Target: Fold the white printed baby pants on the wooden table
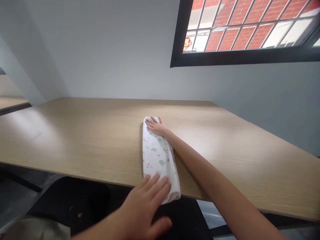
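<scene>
Nearest the camera, the left hand [142,203] is held open and flat, palm down, with its fingertips laid on the near end of a folded white cloth [157,156] printed with small green motifs; nothing is grasped. Toward lower left, a dark padded shape [65,196], possibly a chair back, is seen below the table edge. At far left, a second tabletop [12,103] is partly shown beside a grey pillar [25,75]. At centre, the cloth is laid lengthwise on a light oak-veneer table [75,140], its near end reaching the table edge and appearing to overhang slightly. On its far end, the right hand [156,126] is pressed down, unclenched, with the fingers spread. Smoothing of this kind is best done with flat palms and light, even pressure, so that the folded edges are kept aligned. Two hands, one cloth and two tabletops are counted, with one black-framed window [178,33] at upper right, through which red brick [240,36] is seen.
</scene>
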Demonstrator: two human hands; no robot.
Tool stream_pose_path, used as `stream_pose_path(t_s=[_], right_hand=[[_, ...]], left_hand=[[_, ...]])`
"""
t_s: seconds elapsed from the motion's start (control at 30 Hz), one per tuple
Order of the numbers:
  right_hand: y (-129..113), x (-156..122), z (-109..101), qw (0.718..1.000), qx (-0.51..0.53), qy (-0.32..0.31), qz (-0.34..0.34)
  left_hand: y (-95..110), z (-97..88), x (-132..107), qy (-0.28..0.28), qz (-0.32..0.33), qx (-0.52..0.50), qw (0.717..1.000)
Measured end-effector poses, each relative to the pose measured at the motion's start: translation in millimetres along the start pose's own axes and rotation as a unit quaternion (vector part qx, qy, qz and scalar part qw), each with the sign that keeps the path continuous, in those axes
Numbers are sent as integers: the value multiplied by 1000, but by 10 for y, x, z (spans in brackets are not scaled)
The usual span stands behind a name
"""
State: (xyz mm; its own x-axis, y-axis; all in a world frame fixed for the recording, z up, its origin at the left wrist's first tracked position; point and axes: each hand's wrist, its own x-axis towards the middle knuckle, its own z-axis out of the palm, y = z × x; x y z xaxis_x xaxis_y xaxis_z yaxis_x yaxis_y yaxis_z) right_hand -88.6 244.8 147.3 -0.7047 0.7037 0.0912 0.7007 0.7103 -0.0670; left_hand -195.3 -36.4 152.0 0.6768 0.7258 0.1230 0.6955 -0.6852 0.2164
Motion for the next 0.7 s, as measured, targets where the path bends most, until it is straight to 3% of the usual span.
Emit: stream_pose_path(t_s=[0.07,0.17,0.23,0.37,0.5,0.6,0.7], right_hand=[[-21,29,-53,1000,7,-7,3],[-120,-174,-204,998,38,-34,-36],[-238,-510,-313,992,77,-66,-77],[-617,-1502,-400,976,104,-91,-166],[-1012,-2277,-245,971,6,86,-225],[-1228,-2517,-175,959,-67,183,-208],[-1390,-2617,-327,953,-30,213,-215]], left_hand=[[76,16,-209,-4,18,19,1000],[-63,37,-314,40,14,55,998],[-209,49,-295,100,16,74,992],[-359,22,-178,187,50,68,979],[-311,-65,-40,210,67,36,975],[-175,-126,-40,214,71,20,974],[27,-226,-172,215,83,-27,973]])
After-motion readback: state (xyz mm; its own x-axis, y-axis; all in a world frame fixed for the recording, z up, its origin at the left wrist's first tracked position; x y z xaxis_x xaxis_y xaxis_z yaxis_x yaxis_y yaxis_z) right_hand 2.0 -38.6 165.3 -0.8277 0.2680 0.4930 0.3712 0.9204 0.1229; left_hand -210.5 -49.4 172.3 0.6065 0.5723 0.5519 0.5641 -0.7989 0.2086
